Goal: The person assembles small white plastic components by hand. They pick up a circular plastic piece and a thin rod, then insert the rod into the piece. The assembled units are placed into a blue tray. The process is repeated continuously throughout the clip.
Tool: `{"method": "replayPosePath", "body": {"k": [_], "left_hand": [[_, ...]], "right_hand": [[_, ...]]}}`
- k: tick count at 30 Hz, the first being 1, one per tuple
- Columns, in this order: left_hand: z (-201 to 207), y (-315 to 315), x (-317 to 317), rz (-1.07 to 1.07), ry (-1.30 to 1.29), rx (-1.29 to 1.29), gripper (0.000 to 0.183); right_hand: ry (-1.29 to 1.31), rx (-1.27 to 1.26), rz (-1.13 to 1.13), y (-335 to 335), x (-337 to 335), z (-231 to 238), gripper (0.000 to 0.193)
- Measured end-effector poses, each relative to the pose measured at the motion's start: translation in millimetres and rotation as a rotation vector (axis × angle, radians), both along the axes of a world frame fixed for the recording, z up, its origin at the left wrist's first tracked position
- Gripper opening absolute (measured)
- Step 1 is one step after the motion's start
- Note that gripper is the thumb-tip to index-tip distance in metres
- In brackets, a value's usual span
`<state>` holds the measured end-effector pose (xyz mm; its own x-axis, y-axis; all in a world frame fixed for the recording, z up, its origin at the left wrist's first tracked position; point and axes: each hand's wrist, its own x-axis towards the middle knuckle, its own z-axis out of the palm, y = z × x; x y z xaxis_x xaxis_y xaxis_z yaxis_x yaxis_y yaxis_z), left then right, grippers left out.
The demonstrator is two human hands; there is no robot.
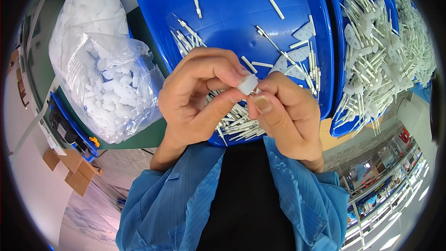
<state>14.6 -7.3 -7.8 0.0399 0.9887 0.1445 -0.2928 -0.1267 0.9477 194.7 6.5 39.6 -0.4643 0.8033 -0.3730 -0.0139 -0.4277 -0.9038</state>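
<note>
My left hand (197,95) pinches a small white plastic piece (247,85) between thumb and fingertips, above the near part of a large blue tray (223,32). My right hand (290,116) is closed close against it, thumb and forefinger pressed on a small metal-tipped part (254,92) at the piece's lower edge. Most of that part is hidden by the fingers. Under my hands lies a heap of thin white rods (239,123). Further rods and flat, fan-shaped white plates (297,55) rest on the right side of the tray.
Left of the tray, clear plastic bags (111,88) hold many small white pieces. At the right, a second blue tray (335,0) is piled with white rods and plates. A small blue bin (69,116) with black items and orange scissors (95,141) stands at far left.
</note>
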Motion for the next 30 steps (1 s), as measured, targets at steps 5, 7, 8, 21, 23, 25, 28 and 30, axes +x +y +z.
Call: {"method": "replayPosePath", "body": {"k": [5, 7, 8, 21, 23, 25, 28, 30], "left_hand": [[-2, 3, -4, -0.03, 0.019, 0.085, 0.023], [-2, -1, -4, -0.008, 0.009, 0.042, 0.022], [-2, -2, -4, 0.002, 0.004, 0.019, 0.022], [-3, -1, -4, 0.056, 0.076, 0.102, 0.017], [1, -1, -2, 0.096, 0.159, 0.122, 0.015], [0, -2, -1, 0.102, 0.159, 0.148, 0.015], [-5, -5, 0, 0.086, 0.07, 0.178, 0.017], [-7, -5, 1, 0.101, 0.057, 0.159, 0.02]], "right_hand": [[0.201, -0.202, -0.063, -3, -7, -4, 0.009], [0.016, -0.019, 0.022, 2, -6, -3, 0.01], [-0.03, 0.05, 0.053, 3, -5, -3, 0.01], [-0.212, 0.493, -0.012, -3, -14, -4, 0.011], [-0.429, 0.759, -0.002, -6, -15, -1, 0.011], [-0.514, 0.849, -0.001, -9, -16, 1, 0.011], [-0.556, 0.894, -0.018, -17, -18, 6, 0.01], [-0.528, 0.878, -0.033, -16, -17, 1, 0.007]]}}
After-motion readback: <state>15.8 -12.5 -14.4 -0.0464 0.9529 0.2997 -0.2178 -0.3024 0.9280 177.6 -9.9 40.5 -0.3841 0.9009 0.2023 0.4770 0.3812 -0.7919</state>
